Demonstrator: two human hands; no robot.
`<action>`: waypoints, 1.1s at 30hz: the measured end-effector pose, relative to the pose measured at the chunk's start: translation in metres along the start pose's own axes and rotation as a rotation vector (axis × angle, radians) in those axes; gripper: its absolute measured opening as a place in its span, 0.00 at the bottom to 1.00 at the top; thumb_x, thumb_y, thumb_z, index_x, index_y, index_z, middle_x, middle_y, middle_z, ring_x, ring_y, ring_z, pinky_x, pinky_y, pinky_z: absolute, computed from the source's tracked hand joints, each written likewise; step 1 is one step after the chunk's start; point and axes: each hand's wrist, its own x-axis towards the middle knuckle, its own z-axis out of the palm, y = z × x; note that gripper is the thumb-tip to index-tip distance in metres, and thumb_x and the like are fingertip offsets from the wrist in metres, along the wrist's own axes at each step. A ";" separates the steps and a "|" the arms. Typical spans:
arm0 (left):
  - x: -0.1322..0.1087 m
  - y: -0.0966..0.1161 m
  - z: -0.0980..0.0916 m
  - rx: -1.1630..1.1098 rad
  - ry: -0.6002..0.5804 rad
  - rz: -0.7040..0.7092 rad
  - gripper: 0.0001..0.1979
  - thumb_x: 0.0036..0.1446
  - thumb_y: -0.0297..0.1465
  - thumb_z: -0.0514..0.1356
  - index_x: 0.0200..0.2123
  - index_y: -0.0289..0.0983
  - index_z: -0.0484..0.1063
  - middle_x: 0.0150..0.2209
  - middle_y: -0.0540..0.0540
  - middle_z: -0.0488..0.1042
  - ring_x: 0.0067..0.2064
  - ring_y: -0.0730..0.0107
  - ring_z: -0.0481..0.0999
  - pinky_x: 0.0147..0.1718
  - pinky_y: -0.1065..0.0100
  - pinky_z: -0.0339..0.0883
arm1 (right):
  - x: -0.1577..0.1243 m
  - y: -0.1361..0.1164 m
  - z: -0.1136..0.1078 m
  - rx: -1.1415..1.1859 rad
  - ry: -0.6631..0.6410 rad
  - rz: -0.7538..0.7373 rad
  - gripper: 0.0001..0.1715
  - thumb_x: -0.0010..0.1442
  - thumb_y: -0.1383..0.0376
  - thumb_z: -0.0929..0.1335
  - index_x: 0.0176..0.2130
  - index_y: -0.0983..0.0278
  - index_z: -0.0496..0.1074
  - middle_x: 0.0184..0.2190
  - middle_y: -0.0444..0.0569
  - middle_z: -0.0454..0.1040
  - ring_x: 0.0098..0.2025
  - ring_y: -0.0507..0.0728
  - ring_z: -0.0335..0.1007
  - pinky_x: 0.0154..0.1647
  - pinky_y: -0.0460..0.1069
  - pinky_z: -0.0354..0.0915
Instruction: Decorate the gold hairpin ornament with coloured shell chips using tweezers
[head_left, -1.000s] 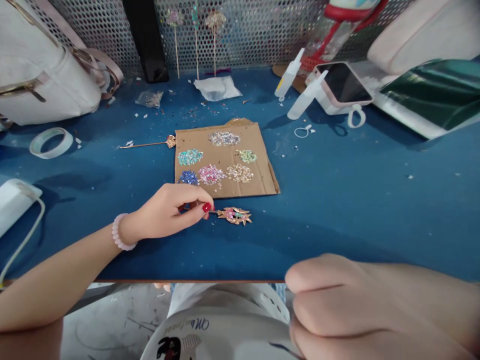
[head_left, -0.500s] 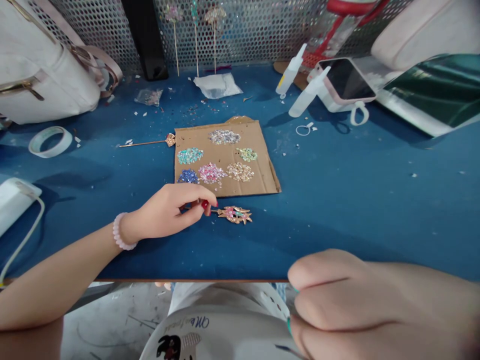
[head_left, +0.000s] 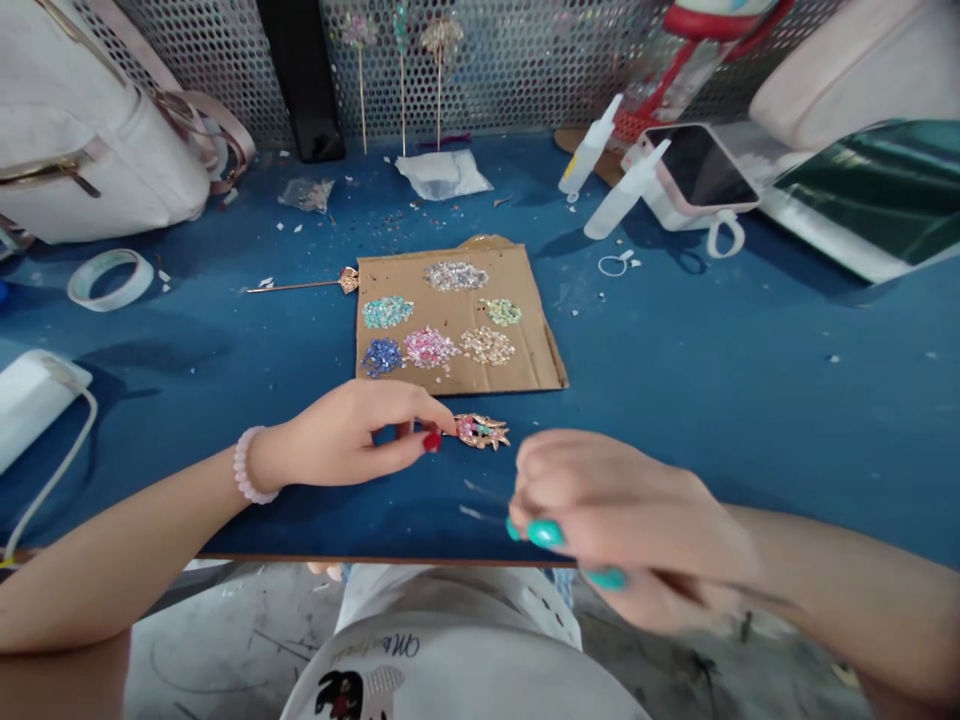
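Note:
My left hand (head_left: 352, 435), with red nails and a pink bead bracelet (head_left: 251, 465), pinches the stem end of a gold hairpin (head_left: 482, 431). The hairpin lies on the blue table, its ornamental head set with pink and green stones and pointing right. My right hand (head_left: 607, 510), blurred and with teal nails, is closed around thin tweezers (head_left: 484, 502). Their two smeared tips point left, apart, a little below the hairpin's head. Just beyond the hairpin lies a cardboard sheet (head_left: 536, 350) bearing several small piles of coloured stones, including pink (head_left: 429, 347) and dark blue ones (head_left: 382, 356).
Another hairpin (head_left: 300, 286) lies left of the cardboard. Two white glue bottles (head_left: 626, 190) and a boxy device with a dark screen (head_left: 709, 170) stand at back right. A tape roll (head_left: 111, 280), a white charger (head_left: 41, 405) and a pale backpack (head_left: 105, 140) are at left.
My right hand has moved up and left from the table's front edge, bringing the tweezers near the hairpin. My left fingers have shifted slightly closer to the hairpin's head.

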 end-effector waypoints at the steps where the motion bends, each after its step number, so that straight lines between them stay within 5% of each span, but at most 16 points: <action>1: 0.000 0.001 0.000 -0.018 -0.019 0.019 0.10 0.61 0.23 0.55 0.44 0.36 0.71 0.37 0.46 0.78 0.34 0.77 0.77 0.32 0.78 0.68 | 0.004 0.006 -0.005 0.057 0.062 -0.139 0.12 0.66 0.66 0.57 0.38 0.60 0.68 0.25 0.47 0.74 0.28 0.52 0.71 0.30 0.48 0.70; 16: -0.002 0.004 0.001 -0.054 0.054 0.101 0.06 0.61 0.23 0.56 0.38 0.36 0.72 0.34 0.46 0.79 0.32 0.76 0.76 0.32 0.77 0.68 | 0.002 0.023 0.004 0.385 0.126 0.096 0.11 0.65 0.71 0.60 0.41 0.68 0.71 0.30 0.49 0.74 0.31 0.49 0.69 0.33 0.45 0.67; 33: -0.004 0.000 0.004 0.139 0.111 0.142 0.08 0.61 0.24 0.55 0.40 0.36 0.73 0.27 0.49 0.78 0.26 0.77 0.75 0.26 0.77 0.65 | 0.001 0.023 0.006 0.321 0.138 0.155 0.10 0.67 0.68 0.60 0.41 0.65 0.70 0.29 0.49 0.76 0.27 0.48 0.70 0.27 0.43 0.69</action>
